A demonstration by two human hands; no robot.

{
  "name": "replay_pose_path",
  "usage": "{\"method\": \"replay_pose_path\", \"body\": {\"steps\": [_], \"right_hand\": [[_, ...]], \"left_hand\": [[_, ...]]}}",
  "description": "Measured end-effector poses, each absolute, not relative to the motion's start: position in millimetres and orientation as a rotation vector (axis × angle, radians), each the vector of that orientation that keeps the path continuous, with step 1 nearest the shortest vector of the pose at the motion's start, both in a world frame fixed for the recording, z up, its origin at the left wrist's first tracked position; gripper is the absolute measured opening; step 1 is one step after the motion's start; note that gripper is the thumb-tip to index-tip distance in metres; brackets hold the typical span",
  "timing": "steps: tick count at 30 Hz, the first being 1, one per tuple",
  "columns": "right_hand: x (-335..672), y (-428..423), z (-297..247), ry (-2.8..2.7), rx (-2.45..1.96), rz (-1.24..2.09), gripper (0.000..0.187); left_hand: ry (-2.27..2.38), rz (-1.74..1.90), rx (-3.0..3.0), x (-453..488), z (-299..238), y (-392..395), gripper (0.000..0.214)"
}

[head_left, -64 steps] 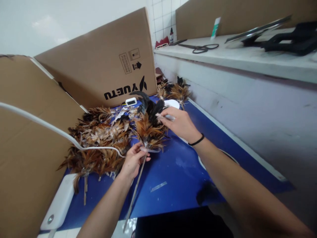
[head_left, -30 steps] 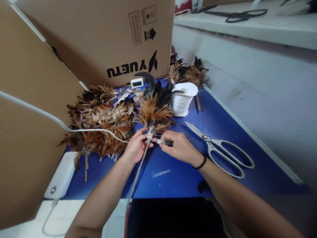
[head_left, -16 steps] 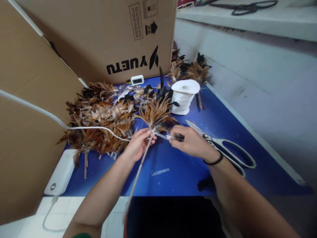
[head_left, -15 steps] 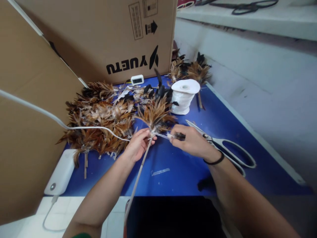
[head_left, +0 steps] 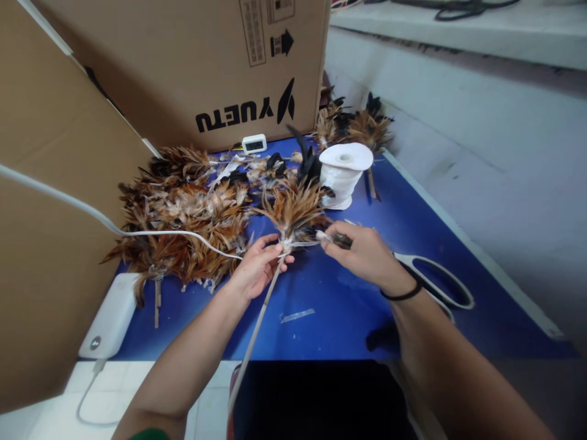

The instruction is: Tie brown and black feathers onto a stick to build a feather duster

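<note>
My left hand pinches a thin stick just below a tuft of brown and black feathers bound to it. A white strip of tape or cord runs taut from that binding to my right hand. My right hand is closed on the strip's end and on a small dark feather. The stick slants down towards the table's near edge. Both hands hover over the blue tabletop.
A heap of brown feather bundles lies left of my hands. A white spool stands behind, large scissors lie under my right wrist. Cardboard boxes wall the back and left. A white power adapter and cable sit at left.
My right hand has drawn the white strip out to the right and risen slightly over the scissors' blades. My left hand has stayed at the binding. The camera tilted down a little.
</note>
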State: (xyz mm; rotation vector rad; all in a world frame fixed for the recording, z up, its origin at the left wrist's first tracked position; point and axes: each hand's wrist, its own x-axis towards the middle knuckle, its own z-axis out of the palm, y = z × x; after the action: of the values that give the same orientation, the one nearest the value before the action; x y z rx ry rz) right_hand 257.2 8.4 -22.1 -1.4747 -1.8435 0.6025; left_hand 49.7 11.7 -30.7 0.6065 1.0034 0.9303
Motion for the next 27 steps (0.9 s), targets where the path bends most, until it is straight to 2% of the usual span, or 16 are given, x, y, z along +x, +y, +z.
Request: {"method": "replay_pose_path", "body": {"steps": [6, 11, 17, 22, 27], "right_hand": [[254.3, 0.6, -5.6, -1.981, -1.195, 0.519, 0.017], [240.7, 3.2, 9.5, -2.3, -0.998, 0.482, 0.026], [223.7, 20.4, 16.0, -2.583, -0.925, 0.287, 0.025], [216.5, 30.6, 13.3, -2.682, -0.929, 0.189, 0.023], [213.1, 37.6, 8.4, -2.684, -0.859, 0.243, 0.022]], "left_hand": [[0.988, 0.9, 0.618, 51.3, -38.4, 9.9, 0.008], [0.935, 0.902, 0.613, 52.4, -40.2, 8.7, 0.008], [0.92, 0.917, 0.538, 53.7, -34.0, 6.6, 0.006], [0.905, 0.917, 0.525, 53.4, -31.5, 5.6, 0.008], [0.925, 0.909, 0.55, 51.6, -31.5, 3.8, 0.004]]}}
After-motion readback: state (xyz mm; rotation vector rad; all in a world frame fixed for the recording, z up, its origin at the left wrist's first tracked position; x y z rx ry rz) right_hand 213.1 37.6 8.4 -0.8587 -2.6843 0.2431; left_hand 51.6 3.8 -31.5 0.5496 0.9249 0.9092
